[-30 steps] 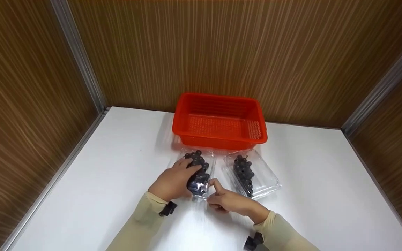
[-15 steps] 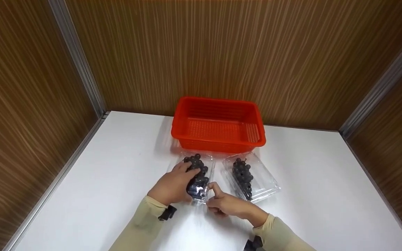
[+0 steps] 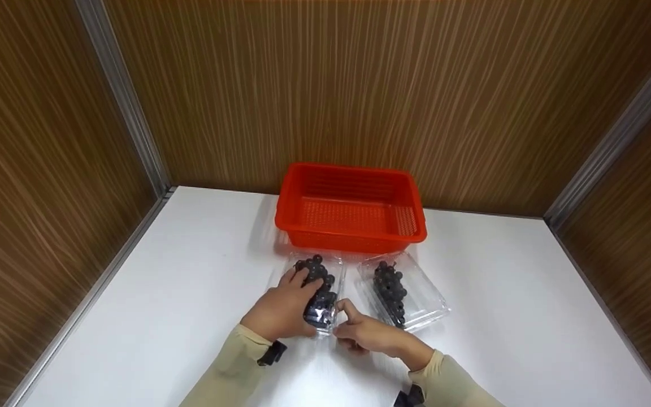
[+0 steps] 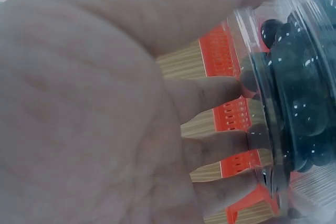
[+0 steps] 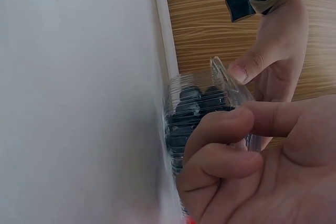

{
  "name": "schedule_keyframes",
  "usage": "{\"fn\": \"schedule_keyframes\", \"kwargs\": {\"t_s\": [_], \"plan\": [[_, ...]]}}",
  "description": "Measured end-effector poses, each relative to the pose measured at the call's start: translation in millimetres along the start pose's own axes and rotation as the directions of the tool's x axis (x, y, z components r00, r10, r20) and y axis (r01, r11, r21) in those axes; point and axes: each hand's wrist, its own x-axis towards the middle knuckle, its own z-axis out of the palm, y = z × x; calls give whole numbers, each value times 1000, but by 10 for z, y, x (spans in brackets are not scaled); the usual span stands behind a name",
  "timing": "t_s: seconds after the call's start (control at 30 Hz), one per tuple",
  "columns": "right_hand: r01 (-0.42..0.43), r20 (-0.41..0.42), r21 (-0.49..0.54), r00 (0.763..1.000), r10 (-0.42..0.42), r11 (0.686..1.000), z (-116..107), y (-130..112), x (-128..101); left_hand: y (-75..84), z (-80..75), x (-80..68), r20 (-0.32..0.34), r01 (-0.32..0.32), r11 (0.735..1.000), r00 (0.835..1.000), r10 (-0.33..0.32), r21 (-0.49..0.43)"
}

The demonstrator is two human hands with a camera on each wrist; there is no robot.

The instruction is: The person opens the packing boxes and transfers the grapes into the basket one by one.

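A clear plastic clamshell [image 3: 337,275] with a bunch of dark grapes [image 3: 317,268] inside lies on the white table, in front of the basket. My left hand [image 3: 280,309] grips it from the left, fingers spread over the lid and thumb at the near end. In the left wrist view those fingertips reach the rim beside the grapes [image 4: 300,80]. At the near right corner my right hand [image 3: 372,334] pinches the plastic edge, its other fingers curled. The right wrist view shows this clamshell [image 5: 181,84] close up, partly hidden behind the right fingers.
Just to the right lies a second clear clamshell [image 3: 424,294], set at an angle, with another bunch of dark grapes [image 3: 390,287]. Behind both stands a red plastic basket [image 3: 354,240]. Wood-patterned panels [image 3: 354,85] enclose the table [image 3: 190,254] at the back and sides.
The head view has tilted up slightly, so everything sits a little lower in it. Both hands keep their hold on the left clamshell, with hardly any movement.
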Motion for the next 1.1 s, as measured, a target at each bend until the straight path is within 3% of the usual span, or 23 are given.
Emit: {"fn": "schedule_keyframes", "kwargs": {"t_s": [0.2, 0.37, 0.57, 0.7, 1.1], "plan": [[13, -1, -21, 1000, -13, 1000, -33, -4, 3, 54, 11, 10, -48, -10, 1000, 999, 10, 1], [16, -16, -27, 1000, -16, 1000, -43, -14, -5, 121, 17, -13, -72, 28, 999, 997, -30, -27], [18, -25, -17, 1000, -18, 1000, -13, -17, -16, 220, 131, 9, -139, 33, 995, 990, -19, 97], [22, -22, -9, 1000, -23, 1000, -6, -18, -31, 290, 227, 35, -149, 65, 983, 988, -39, 173], [23, -27, -57, 999, -25, 998, -27, -41, -53, 350, 273, 12, -208, 86, 961, 978, -30, 264]]}}
